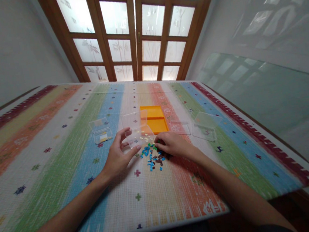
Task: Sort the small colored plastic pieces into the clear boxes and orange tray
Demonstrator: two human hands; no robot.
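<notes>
A small pile of toy building bricks (151, 157), blue, brown and green, lies on the striped tablecloth. Just behind it is a clear plastic box (139, 135) with its lid raised and pale little pieces inside. My left hand (118, 151) grips the box's left side, thumb at the front and fingers behind. At the pile's right edge, my right hand (171, 144) has its fingers curled and pinched together. Whatever is between those fingertips is hidden or too small to name, though green bricks show beside them.
An orange two-part tray (167, 124) lies behind the clear box. To the left stands a small open clear case (103, 136) with a few yellowish pieces. Further clear containers (204, 130) sit at the right. The table's near edge runs below my forearms.
</notes>
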